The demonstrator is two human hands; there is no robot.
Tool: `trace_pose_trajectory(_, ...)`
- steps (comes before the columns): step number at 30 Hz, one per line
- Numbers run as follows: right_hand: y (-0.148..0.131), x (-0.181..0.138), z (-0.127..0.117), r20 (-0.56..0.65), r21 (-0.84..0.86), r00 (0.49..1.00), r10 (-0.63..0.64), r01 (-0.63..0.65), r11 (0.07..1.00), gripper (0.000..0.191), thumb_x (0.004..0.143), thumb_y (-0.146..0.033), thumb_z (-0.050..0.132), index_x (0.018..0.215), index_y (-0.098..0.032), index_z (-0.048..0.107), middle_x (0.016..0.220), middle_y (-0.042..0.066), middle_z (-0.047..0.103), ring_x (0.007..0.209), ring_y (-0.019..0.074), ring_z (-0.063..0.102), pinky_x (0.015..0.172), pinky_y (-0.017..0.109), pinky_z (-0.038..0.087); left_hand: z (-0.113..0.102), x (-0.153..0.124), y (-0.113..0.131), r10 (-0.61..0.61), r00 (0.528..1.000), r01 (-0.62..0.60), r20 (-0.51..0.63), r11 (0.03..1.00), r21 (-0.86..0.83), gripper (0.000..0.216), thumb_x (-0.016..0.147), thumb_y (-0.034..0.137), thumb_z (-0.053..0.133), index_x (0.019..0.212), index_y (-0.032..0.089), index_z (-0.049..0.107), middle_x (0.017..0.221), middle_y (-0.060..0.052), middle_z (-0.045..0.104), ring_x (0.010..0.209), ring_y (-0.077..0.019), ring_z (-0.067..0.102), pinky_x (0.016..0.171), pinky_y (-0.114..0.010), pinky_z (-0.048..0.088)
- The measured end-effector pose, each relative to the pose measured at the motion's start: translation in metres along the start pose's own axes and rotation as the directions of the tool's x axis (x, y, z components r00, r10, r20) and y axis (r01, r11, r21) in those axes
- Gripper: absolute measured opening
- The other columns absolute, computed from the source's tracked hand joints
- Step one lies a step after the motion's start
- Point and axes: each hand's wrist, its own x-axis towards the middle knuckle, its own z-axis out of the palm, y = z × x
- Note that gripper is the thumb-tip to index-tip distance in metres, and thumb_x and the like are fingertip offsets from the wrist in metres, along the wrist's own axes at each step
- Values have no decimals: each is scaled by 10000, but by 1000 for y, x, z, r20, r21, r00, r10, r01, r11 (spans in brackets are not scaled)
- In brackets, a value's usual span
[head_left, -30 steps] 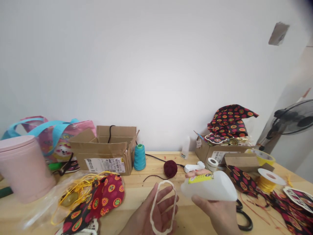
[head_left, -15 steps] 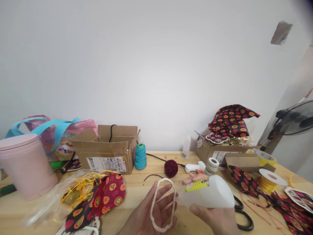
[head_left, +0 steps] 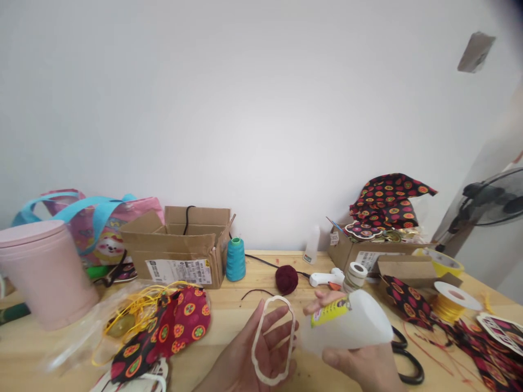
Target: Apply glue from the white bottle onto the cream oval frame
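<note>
A pale, scalloped oval frame (head_left: 256,348) rests against the palm and fingers of my left hand (head_left: 245,348), its middle open so the fingers show through. My right hand (head_left: 363,367) grips a translucent white bottle (head_left: 359,321) with a yellow label, tipped on its side with its narrow end toward the frame. Its tip is hard to make out near my left fingertips. Behind the hands lies a ball of dark red yarn (head_left: 286,279). Black-handled scissors (head_left: 411,370) lie partly hidden beside my right wrist.
Patterned fabric (head_left: 188,321) and yellow cord (head_left: 126,313) lie at left, near a pink bin (head_left: 44,277). Cardboard boxes (head_left: 175,247) and a teal thread cone (head_left: 236,260) stand behind. A white glue gun (head_left: 327,277), tape rolls (head_left: 356,272) and a yellow cord spool (head_left: 447,305) are at right.
The view has shifted slightly. My right hand and the bottle have barely moved, and my left hand still holds the frame in the same pose.
</note>
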Motion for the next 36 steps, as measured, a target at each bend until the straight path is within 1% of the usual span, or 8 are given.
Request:
trace_pose_trajectory(8,-2,2,0,-213,-114,971,-105,82,990,369,530,-263,743,859,-229,580,829,17,657,793,210,600,671,238,495,8,-4,0,-15,999,15,-44,1000,-1,319,730,401,532,920,149,571,782,-76,687,673,-170,626,581,-272,439)
trace_pose_trajectory(10,-2,2,-2,-184,-120,978,-95,74,990,366,527,-246,740,855,-224,581,839,25,662,796,218,603,678,248,496,8,-4,0,-14,999,14,-49,1000,9,326,728,405,534,925,148,568,776,-74,683,668,-170,624,573,-271,436)
trace_pose_trajectory(14,0,0,-2,12,-41,1000,21,-20,999,388,501,-256,747,843,-231,566,815,41,667,761,266,622,649,315,520,7,-4,0,2,999,-1,-47,1000,23,348,723,430,527,936,157,558,782,-59,672,666,-159,613,594,-273,434)
trace_pose_trajectory(16,2,-1,-1,54,-1,998,31,-31,1000,393,491,-263,747,837,-241,561,823,44,662,758,285,625,644,341,527,6,-4,-1,6,999,-5,-44,1000,22,351,720,436,528,941,165,551,783,-53,668,670,-158,608,606,-281,435)
trace_pose_trajectory(21,11,-5,-3,12,30,997,72,-72,997,401,501,-259,741,861,-246,562,813,47,668,728,286,636,609,335,535,7,-6,0,-19,998,21,-66,999,39,398,708,461,528,988,177,529,790,-60,668,707,-184,614,616,-319,453)
trace_pose_trajectory(25,11,-5,-2,61,59,998,18,-21,998,456,493,-297,753,906,-261,564,875,56,675,812,298,628,718,380,515,8,-7,0,-13,996,18,-86,999,50,417,701,464,533,1008,182,518,800,-83,684,727,-213,624,643,-370,460)
trace_pose_trajectory(31,0,-1,5,-8,-90,1000,29,-30,995,353,469,-275,754,776,-238,583,766,56,687,727,291,646,629,330,543,6,-4,-1,16,998,-15,-61,1000,3,387,714,446,527,980,165,519,752,-87,686,754,-209,634,713,-342,441)
trace_pose_trajectory(36,2,-4,6,43,45,999,33,-35,998,443,480,-216,757,878,-253,566,840,50,679,791,295,634,699,375,523,-1,1,-3,51,999,-51,-14,999,4,423,724,438,517,1020,136,505,824,-127,686,810,-230,631,705,-311,430)
